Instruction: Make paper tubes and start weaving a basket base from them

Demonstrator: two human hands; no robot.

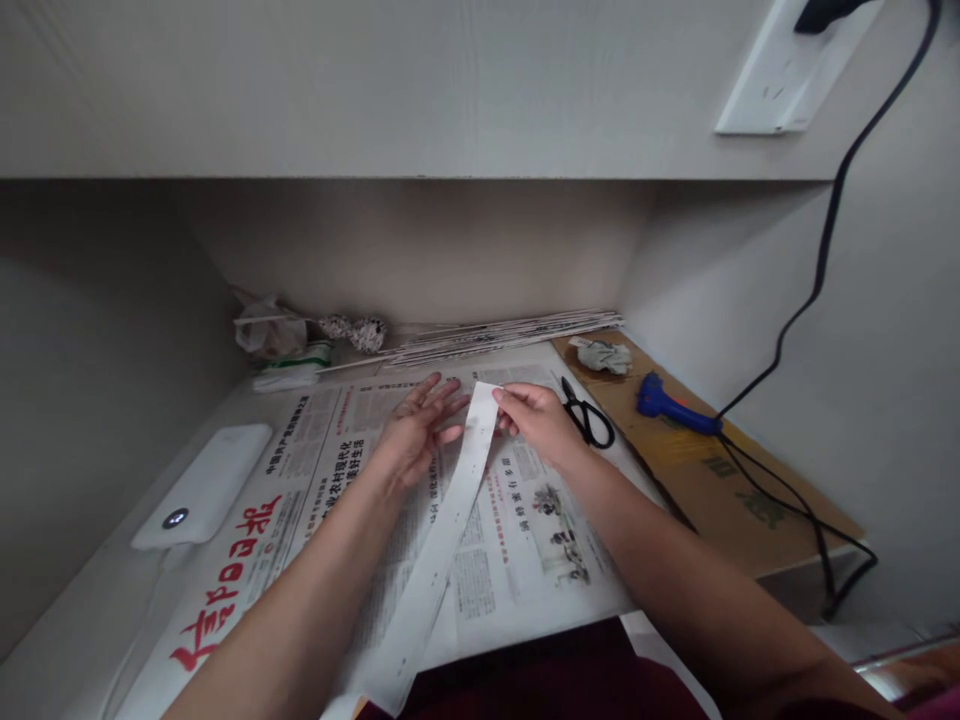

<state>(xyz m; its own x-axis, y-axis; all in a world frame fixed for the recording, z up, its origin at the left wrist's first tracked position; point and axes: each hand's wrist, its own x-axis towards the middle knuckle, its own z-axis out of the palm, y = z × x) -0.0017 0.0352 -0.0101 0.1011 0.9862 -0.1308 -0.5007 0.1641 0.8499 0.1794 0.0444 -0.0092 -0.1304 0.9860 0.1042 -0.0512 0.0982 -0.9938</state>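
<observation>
A long white paper strip (455, 495) runs from near my body up to my right hand (536, 415). The thumb and fingers of that hand pinch the strip's far end at its right edge. My left hand (420, 430) is just left of the strip, palm partly turned up and fingers spread, with nothing in it. Whether its fingertips touch the paper I cannot tell. Below both hands lies a printed newspaper (480, 570) with a large red title at the left. Black-handled scissors (589, 415) rest just beyond my right hand.
A white power bank (206, 487) with a cable lies at the left. Thin paper rods (510, 335) are piled along the back wall near a plastic bag (270, 330). On the cardboard (720, 490) at right sit a blue glue gun (679, 405) with a black cord and a crumpled wad (604, 356).
</observation>
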